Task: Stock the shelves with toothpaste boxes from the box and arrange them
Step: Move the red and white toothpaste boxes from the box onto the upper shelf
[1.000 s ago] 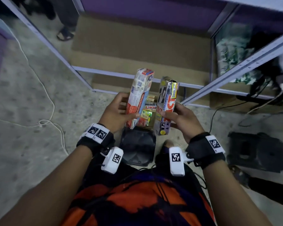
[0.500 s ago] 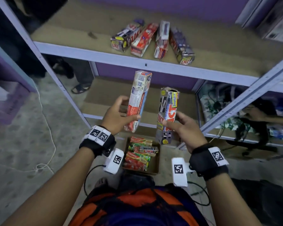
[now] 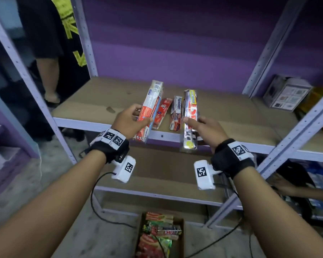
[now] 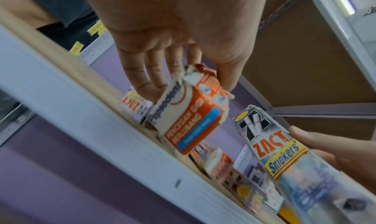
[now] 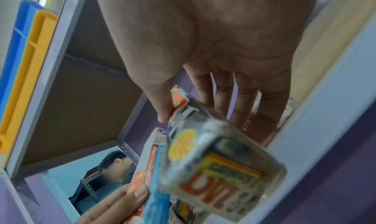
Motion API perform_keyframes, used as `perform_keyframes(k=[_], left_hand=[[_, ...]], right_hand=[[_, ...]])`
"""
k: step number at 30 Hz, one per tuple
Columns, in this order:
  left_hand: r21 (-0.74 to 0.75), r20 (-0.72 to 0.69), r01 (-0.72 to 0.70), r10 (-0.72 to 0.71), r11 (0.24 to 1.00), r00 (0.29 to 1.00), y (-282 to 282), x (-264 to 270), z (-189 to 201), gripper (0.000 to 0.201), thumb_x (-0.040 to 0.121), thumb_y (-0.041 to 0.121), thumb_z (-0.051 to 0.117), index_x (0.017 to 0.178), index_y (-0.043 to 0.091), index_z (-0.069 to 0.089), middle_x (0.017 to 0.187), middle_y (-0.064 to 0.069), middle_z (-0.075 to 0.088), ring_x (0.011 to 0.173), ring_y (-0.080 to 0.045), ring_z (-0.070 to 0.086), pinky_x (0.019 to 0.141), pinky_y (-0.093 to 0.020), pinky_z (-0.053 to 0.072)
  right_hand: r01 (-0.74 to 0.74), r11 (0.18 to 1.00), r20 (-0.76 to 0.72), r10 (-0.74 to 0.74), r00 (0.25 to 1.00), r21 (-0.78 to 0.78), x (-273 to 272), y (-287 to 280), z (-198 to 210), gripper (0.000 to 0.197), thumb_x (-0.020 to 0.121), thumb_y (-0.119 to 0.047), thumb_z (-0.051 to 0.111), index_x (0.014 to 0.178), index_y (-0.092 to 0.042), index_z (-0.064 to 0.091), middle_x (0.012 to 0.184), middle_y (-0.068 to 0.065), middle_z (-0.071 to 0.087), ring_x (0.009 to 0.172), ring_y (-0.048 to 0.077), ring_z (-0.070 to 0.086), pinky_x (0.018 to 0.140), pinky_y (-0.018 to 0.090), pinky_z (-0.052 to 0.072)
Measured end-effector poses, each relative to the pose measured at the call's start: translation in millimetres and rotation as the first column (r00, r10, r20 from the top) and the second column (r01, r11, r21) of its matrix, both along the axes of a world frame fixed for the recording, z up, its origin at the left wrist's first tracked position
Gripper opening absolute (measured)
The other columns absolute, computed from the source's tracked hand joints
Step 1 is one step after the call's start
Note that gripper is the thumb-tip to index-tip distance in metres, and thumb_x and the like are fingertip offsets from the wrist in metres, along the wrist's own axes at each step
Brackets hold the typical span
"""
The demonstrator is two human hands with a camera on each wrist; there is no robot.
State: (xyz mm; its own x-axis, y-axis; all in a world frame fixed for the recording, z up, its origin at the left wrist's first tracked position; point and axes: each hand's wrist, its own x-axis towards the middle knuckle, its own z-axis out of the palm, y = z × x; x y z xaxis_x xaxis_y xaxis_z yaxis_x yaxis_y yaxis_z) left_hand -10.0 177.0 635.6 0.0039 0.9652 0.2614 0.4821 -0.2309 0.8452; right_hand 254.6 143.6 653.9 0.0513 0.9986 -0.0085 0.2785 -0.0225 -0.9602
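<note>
My left hand [image 3: 132, 120] grips a red and white Pepsodent toothpaste box [image 3: 149, 110] between thumb and fingers, its far end over the shelf's front edge; the same Pepsodent box [image 4: 187, 115] shows in the left wrist view. My right hand [image 3: 199, 125] holds a silver Zact Smokers box [image 3: 190, 118] the same way, also seen as the Zact box [image 5: 215, 168] close to the right wrist camera. Two toothpaste boxes [image 3: 176, 113] lie flat on the brown shelf board [image 3: 93, 105] between the held ones. On the floor below stands the cardboard box [image 3: 181, 239] with several more toothpaste boxes.
Grey uprights [image 3: 265, 47] frame the shelf against a purple back wall. A white carton [image 3: 285, 92] sits on the neighbouring shelf at right. A person in black [image 3: 50, 34] stands behind the rack at left; another hand [image 3: 283, 185] reaches in at lower right. Cables trail on the floor.
Both hands have risen from above the floor box to the upper shelf, each still holding its box, and now reach over the shelf's front edge.
</note>
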Motion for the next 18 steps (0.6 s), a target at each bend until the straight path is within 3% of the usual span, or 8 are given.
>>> perform_keyframes(k=[3,6,10,12,14,18], left_hand=[[0.001,-0.084,-0.031,0.031,1.0,0.996,32,-5,17,0.034,0.08,0.039,0.075,0.11,0.028,0.064,0.087,0.02,0.064,0.079,0.004,0.061,0.067,-0.014,0.046],[-0.021,-0.185,-0.088,0.083,0.996,0.979,63,-8,30,0.029,0.082,0.041,0.071,0.107,0.029,0.064,0.083,0.021,0.061,0.08,-0.006,0.061,0.07,-0.016,0.042],[-0.05,-0.313,-0.105,0.084,0.993,0.946,95,-10,31,0.029,0.087,0.041,0.065,0.111,0.025,0.066,0.09,0.006,0.063,0.078,-0.014,0.057,0.074,-0.023,0.041],[-0.085,-0.338,-0.104,0.069,0.991,0.939,107,-11,29,0.029,0.09,0.04,0.062,0.112,0.022,0.066,0.098,0.0,0.068,0.08,-0.017,0.058,0.074,-0.024,0.041],[-0.111,-0.369,-0.1,0.052,0.989,0.928,114,-12,26,0.031,0.091,0.039,0.061,0.116,0.02,0.065,0.108,-0.005,0.069,0.088,-0.022,0.061,0.076,-0.025,0.042],[-0.085,-0.349,-0.067,0.033,0.994,0.936,120,-11,17,0.042,0.093,0.034,0.06,0.134,0.024,0.058,0.123,-0.006,0.067,0.111,-0.023,0.062,0.089,-0.022,0.042]], right_hand=[[0.042,0.999,0.049,-0.04,0.998,-0.024,-8,34,17,0.03,0.084,-0.05,0.071,0.095,-0.023,0.075,0.065,-0.018,0.07,0.054,-0.001,0.063,0.058,0.019,0.047],[0.063,0.997,0.09,-0.058,0.994,-0.053,-18,66,27,0.034,0.081,-0.056,0.07,0.089,-0.023,0.073,0.058,-0.013,0.068,0.045,0.005,0.06,0.044,0.016,0.043],[0.074,0.994,0.233,-0.053,0.971,-0.083,-34,105,29,0.041,0.082,-0.06,0.067,0.074,-0.019,0.071,0.069,-0.004,0.072,0.062,0.017,0.066,0.064,0.028,0.05],[0.093,0.992,0.303,-0.062,0.951,-0.089,-41,121,25,0.042,0.082,-0.061,0.065,0.074,-0.019,0.068,0.078,-0.001,0.073,0.068,0.019,0.067,0.064,0.026,0.047],[0.124,0.989,0.375,-0.085,0.923,-0.081,-48,131,22,0.04,0.081,-0.062,0.064,0.08,-0.021,0.065,0.085,-0.001,0.072,0.071,0.017,0.066,0.061,0.024,0.044],[0.142,0.986,0.521,-0.076,0.85,-0.088,-62,143,23,0.051,0.081,-0.057,0.06,0.114,-0.018,0.058,0.103,0.005,0.067,0.087,0.026,0.064,0.078,0.031,0.052]])
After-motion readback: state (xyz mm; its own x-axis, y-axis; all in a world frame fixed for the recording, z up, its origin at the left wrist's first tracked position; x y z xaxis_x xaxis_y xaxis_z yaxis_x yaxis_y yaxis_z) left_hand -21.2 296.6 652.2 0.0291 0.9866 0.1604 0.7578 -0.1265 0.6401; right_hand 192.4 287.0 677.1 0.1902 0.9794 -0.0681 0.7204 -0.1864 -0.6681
